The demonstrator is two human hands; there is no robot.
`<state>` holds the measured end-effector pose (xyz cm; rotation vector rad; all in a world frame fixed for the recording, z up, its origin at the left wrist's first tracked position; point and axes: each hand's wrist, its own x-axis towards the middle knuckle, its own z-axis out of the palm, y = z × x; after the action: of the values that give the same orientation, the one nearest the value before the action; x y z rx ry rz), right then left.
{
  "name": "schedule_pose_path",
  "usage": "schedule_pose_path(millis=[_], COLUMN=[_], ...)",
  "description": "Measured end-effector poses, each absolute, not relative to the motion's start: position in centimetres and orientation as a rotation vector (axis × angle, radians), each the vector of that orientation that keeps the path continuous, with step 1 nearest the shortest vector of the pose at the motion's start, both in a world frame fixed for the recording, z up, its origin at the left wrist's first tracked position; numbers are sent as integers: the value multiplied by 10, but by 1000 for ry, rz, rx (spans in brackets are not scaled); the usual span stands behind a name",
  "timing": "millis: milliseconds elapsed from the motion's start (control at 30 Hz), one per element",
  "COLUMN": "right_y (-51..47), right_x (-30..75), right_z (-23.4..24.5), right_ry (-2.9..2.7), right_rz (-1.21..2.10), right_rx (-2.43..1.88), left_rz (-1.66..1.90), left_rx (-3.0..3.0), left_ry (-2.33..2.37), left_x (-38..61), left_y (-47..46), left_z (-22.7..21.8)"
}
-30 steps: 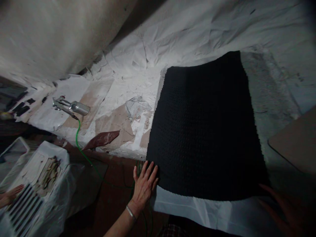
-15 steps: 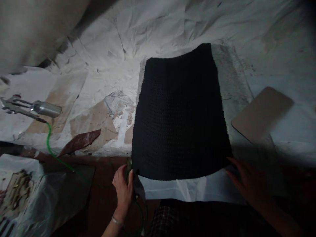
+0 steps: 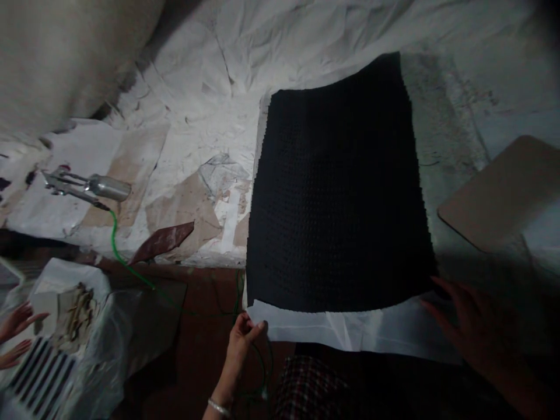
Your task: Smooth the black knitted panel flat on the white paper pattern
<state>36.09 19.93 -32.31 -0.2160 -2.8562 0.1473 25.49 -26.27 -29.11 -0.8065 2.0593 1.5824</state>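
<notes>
A large black textured sheet (image 3: pixel 339 192) with finely jagged side edges lies across the work surface in front of me, its far right corner reaching highest. A white sheet (image 3: pixel 315 331) shows below its near edge. My left hand (image 3: pixel 243 337) is at the near left corner, thumb and fingers closed on the white sheet's edge. At the near right corner, my right hand (image 3: pixel 466 321) has its fingers and thumb about the black sheet's edge. Deep shadow hides much of the right hand.
On the left lies a metal spray gun (image 3: pixel 105 188) with a green hose (image 3: pixel 114 233). Near it is a dark red scrap (image 3: pixel 164 240). A tan board (image 3: pixel 499 195) lies right. Another person's hands (image 3: pixel 17 332) are beside a plastic-covered stand (image 3: pixel 116 315) and a striped item (image 3: pixel 41 376).
My left hand has shifted from beside the black sheet's near left corner to the white sheet's corner. The view has shifted left, and another person's hands have appeared at far left.
</notes>
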Motion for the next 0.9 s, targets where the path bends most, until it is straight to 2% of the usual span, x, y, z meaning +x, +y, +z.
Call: schedule_pose_path(millis=[100,267,467,667,767,900], right_y=[198,194,192,190,191,189], right_x=[359,361,361,369,373,366], right_z=[-323,-319,-305,-314,-322,-320], right_ry=[-2831,-2870,-2895,-2878,-2853,-2765], right_rz=[133,319,352,247,143,162], right_rx=[-83,84,132,493,588,593], left_rz=[1660,1731,1724,1557,1507,1495], left_rx=[-860,-987,-1000,-710,-661,-651], left_ry=[1883,1809,1980,2294,2314,2316], left_x=[258,262,267,273,272,269], left_y=[-261,-250,-243,-252,-254,-256], left_z=[-284,-265,-255,-256,-257,-260])
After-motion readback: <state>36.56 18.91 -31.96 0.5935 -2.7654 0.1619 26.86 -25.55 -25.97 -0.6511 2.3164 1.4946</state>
